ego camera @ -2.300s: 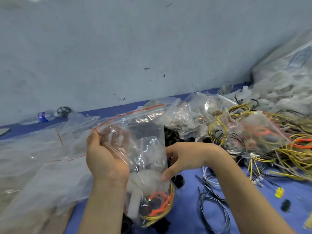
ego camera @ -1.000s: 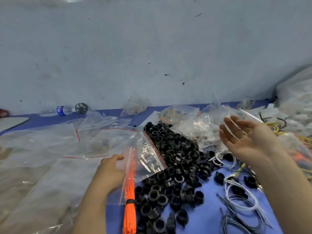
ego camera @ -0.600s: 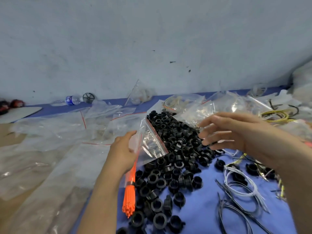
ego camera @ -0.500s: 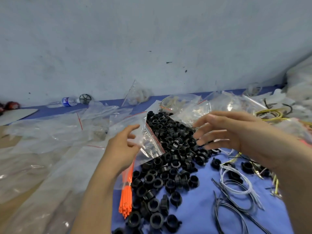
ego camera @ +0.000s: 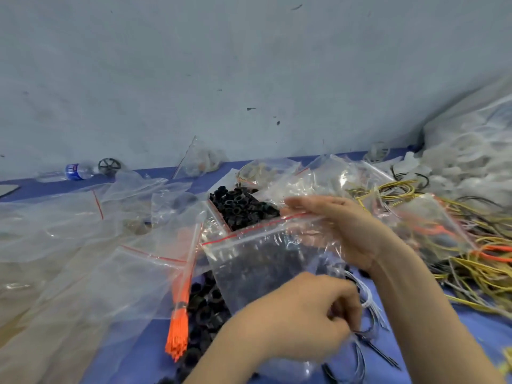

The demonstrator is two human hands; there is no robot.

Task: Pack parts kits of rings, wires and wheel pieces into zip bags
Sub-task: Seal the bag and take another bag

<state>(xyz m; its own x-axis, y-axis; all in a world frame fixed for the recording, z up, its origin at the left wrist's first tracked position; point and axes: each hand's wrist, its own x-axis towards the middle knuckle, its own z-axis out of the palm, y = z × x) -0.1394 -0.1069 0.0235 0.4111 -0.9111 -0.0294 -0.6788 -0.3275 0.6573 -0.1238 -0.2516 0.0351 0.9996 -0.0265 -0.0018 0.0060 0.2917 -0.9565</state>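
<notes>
**Me:** A scuffed pale wall (ego camera: pixel 249 65) fills the top half; under it lies the blue table (ego camera: pixel 144 356); at the far left, against the wall, a water bottle (ego camera: pixel 74 171) lies on its side, with a black wheel piece (ego camera: pixel 109 166) just beside it.

**Mate:** And all that plastic on the left?

**Me:** Loose clear bags (ego camera: pixel 69 245), heaped; right of them an orange bundle (ego camera: pixel 178 322) points toward the lower edge, its upper end under plastic; beside it the black rings (ego camera: pixel 238 203) lie piled at centre.

**Mate:** Where is the zip bag (ego camera: pixel 263 267)?

**Me:** Centre frame, in front of the rings, red seal uppermost and tilted; my left hand (ego camera: pixel 299 320), lower centre, is curled at its bottom corner and blurred; whether it pinches plastic or wire I cannot tell; my right hand (ego camera: pixel 340 225) holds the top right corner, fingers lying almost straight along the seal.

**Mate:** Further right?

**Me:** White wire loops (ego camera: pixel 365 297) just beside my left fingers; yellow and black wires (ego camera: pixel 471 261) tangled at the right edge; a big sack of white pieces (ego camera: pixel 471 162) in the upper right.
</notes>
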